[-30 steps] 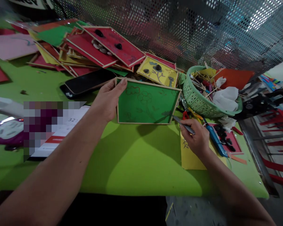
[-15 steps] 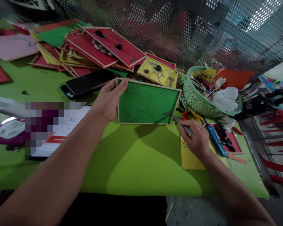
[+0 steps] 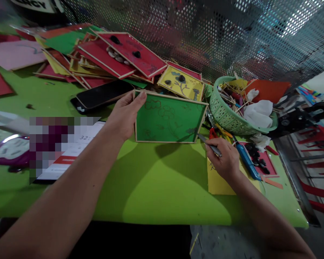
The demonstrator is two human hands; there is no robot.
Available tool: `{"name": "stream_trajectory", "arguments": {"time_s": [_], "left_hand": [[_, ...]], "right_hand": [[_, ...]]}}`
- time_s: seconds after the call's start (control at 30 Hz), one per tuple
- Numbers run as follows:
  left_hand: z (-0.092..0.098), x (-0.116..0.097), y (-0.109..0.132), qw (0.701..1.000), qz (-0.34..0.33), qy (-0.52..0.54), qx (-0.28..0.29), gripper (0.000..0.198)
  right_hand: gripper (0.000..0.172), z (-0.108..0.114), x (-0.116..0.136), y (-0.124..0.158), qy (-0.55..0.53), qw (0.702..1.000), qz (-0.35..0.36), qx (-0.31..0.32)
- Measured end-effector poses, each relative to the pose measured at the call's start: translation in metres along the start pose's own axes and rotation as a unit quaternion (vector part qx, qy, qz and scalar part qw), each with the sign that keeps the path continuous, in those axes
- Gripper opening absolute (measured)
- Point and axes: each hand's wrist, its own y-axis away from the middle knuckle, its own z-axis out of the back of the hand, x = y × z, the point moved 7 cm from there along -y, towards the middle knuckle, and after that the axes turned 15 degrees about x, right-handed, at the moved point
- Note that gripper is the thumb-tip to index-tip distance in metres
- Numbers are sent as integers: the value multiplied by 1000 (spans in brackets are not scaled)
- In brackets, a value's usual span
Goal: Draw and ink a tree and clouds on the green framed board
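Observation:
My left hand (image 3: 126, 113) is closed on the left edge of a green picture panel (image 3: 170, 124), thumb in front. The panel has a pale wooden stick frame and a faint drawing of a cloud and a flower; it is tilted up toward me above the table. My right hand (image 3: 223, 156) grips a slim grey pen (image 3: 214, 148), its tip close to the panel's lower right corner; I cannot tell whether it touches. Below my right hand lies a yellow sheet (image 3: 221, 183) with dark lines on it, partly covered by the hand.
Framed red panels (image 3: 140, 54) and a yellow panel (image 3: 182, 82) are piled at the back. Right of them stands a green basket (image 3: 226, 115) of sticks and tissue, near a blue glue gun or cutter (image 3: 247, 162). Phones (image 3: 105, 94) and a partly blurred tablet (image 3: 83, 144) lie left on the green table (image 3: 156, 194).

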Motion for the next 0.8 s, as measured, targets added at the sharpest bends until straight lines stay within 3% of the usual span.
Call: {"name": "stream_trajectory", "arguments": {"time_s": [0.8], "left_hand": [[-2, 1, 1, 1000, 10, 4, 2, 30]], "right_hand": [[7, 2, 1, 0, -2, 1000, -5, -1]]}}
